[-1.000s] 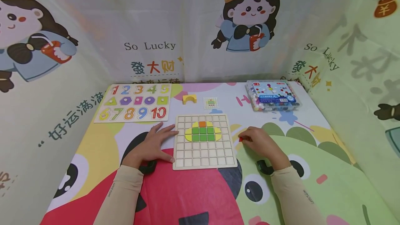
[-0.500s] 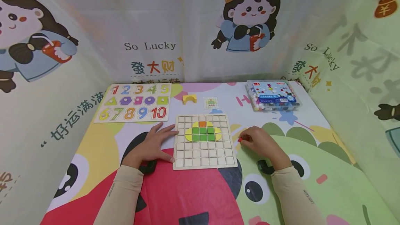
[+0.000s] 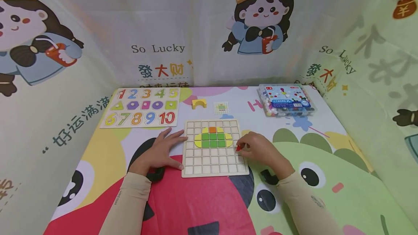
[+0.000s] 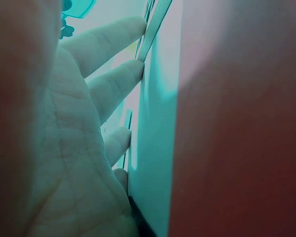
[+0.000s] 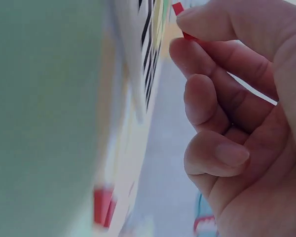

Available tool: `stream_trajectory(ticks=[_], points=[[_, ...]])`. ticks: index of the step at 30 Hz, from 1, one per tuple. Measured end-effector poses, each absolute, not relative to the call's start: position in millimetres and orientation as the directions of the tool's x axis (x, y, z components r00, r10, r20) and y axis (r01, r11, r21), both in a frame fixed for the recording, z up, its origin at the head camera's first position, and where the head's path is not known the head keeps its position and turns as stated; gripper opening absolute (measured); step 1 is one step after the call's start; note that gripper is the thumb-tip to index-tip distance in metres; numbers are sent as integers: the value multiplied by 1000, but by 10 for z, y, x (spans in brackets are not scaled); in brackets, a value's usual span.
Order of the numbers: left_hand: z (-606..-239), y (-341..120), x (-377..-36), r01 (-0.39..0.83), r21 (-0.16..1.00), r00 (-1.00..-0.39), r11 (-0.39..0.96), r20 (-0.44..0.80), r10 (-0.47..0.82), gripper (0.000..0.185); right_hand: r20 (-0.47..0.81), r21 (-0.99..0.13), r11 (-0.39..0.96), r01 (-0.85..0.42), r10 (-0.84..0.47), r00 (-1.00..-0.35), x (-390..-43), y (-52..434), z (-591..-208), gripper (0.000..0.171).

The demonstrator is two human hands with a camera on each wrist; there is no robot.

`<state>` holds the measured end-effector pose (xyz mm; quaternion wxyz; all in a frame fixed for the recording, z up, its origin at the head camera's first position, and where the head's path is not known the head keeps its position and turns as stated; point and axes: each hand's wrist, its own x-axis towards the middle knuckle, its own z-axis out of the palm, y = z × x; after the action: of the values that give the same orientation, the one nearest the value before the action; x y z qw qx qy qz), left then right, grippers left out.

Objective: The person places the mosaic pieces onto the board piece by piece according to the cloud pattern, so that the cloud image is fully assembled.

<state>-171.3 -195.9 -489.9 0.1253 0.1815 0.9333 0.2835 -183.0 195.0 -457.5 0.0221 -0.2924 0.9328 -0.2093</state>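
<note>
A square wooden grid board [image 3: 213, 170] lies in the middle of the table. Green tiles [image 3: 213, 143], an orange tile [image 3: 212, 130] and yellow rounded tiles [image 3: 198, 141] fill part of its upper half. My left hand [image 3: 160, 153] is spread at the board's left side, fingertips and thumb right at its edge; the left wrist view shows the fingers extended. Between thumb and index finger my right hand [image 3: 261, 152] pinches a small red tile [image 5: 177, 9], which is over the board's right edge in the head view. Its other fingers are curled in the right wrist view.
Behind the board are a yellow arch block [image 3: 199, 104] and a small pattern card [image 3: 221, 108]. A number and shape puzzle [image 3: 140, 105] lies back left. A clear box [image 3: 287, 100] of small coloured pieces sits back right. Printed curtains rise behind and at both sides.
My right hand has moved left with the red tile, from beside the board to over its right edge. The left hand stays at the board's left side.
</note>
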Motion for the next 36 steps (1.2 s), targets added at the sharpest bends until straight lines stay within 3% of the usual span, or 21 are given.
stream_trajectory(ticks=[8,17,25,36], points=[[-4911,-1962,-1715,271,566,-903,779,-131,409,107,45,-318,755,-574,-593,-804,-1778,1408,-4494,8],[-4875,-1936,-1721,274,566,-901,778,-131,413,107,38,-333,712,-618,-645,-763,-1817,1038,-4490,7],[-4867,-1926,-1722,270,556,-903,786,-138,407,108,-6,-310,709,-634,-668,-744,-1859,904,-4554,11],[-4894,-1944,-1713,269,562,-904,782,-133,407,107,-28,-319,680,-660,-702,-711,-1873,870,-4555,3]])
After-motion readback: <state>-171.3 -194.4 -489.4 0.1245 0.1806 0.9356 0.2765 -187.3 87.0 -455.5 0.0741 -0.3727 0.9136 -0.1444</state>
